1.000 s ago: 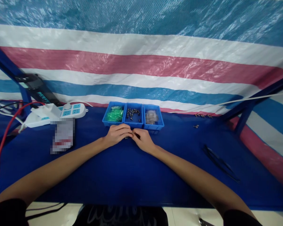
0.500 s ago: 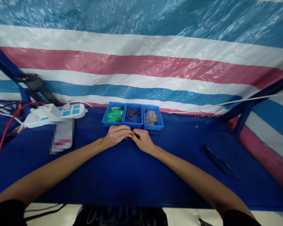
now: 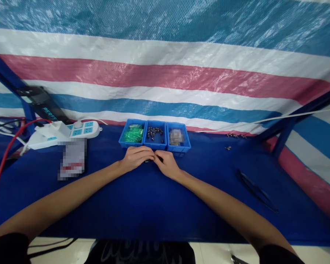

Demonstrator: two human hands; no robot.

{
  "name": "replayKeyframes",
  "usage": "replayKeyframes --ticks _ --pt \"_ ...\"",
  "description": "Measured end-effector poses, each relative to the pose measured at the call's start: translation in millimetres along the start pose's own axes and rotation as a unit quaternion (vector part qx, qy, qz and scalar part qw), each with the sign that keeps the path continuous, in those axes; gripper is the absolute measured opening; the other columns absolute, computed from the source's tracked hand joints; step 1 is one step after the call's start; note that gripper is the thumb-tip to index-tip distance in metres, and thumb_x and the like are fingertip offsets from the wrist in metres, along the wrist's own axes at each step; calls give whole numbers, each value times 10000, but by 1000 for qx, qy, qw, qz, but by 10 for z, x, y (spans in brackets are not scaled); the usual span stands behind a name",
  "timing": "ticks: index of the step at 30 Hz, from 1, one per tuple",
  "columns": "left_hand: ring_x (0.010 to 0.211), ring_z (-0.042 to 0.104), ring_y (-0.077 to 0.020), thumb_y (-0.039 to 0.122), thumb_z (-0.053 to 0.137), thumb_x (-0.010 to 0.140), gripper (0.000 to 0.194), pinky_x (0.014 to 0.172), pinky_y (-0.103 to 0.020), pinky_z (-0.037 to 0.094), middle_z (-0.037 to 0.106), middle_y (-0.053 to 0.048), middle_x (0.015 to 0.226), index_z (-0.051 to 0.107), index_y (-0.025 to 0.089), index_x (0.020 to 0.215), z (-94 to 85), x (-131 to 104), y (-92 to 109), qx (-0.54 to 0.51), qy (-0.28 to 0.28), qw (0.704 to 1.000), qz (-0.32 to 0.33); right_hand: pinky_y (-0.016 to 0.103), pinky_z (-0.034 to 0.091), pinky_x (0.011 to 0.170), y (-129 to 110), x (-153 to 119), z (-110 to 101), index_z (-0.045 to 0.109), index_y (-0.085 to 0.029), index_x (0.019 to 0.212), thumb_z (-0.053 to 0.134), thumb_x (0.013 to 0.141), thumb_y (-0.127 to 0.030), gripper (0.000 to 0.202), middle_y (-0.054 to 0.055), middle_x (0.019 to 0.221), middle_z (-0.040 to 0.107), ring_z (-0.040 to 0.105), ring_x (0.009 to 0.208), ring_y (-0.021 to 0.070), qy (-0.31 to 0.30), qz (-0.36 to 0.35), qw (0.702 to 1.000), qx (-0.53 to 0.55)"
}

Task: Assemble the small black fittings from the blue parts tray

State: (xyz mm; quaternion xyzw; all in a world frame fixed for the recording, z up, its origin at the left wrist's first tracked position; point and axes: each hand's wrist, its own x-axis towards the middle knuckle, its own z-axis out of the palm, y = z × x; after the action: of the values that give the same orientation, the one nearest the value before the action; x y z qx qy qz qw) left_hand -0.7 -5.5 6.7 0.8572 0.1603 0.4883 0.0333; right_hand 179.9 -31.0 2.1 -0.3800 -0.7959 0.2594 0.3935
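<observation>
My left hand (image 3: 137,157) and my right hand (image 3: 166,163) meet at the fingertips just in front of three blue bins. Both have their fingers pressed together around something small that I cannot make out. A tiny metal piece (image 3: 146,161) shows just under my left fingers. The left bin (image 3: 121,142) holds green plastic packets (image 3: 133,134). Small dark metal fittings (image 3: 154,131) lie in the middle bin (image 3: 151,146). Clear plastic pieces (image 3: 176,137) fill part of the right bin (image 3: 179,149).
On the left are a white power strip (image 3: 92,129), a blurred-out flat object (image 3: 73,157), a black box (image 3: 45,106) and a red cable (image 3: 2,165). Small metal parts (image 3: 235,135) and a pair more (image 3: 228,148) lie at right, behind a dark thin looped item (image 3: 255,190).
</observation>
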Motion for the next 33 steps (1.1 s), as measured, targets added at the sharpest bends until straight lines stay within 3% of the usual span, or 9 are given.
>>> replayKeyframes --ticks 33 --pt "748 671 -111 147 655 804 140 665 -199 567 697 -39 916 688 182 936 19 -45 -11 2 3 1000 18 213 324 565 -1 -5 -4 496 -161 629 433 889 -217 274 -18 591 493 459 563 103 0 17 1000 -1"
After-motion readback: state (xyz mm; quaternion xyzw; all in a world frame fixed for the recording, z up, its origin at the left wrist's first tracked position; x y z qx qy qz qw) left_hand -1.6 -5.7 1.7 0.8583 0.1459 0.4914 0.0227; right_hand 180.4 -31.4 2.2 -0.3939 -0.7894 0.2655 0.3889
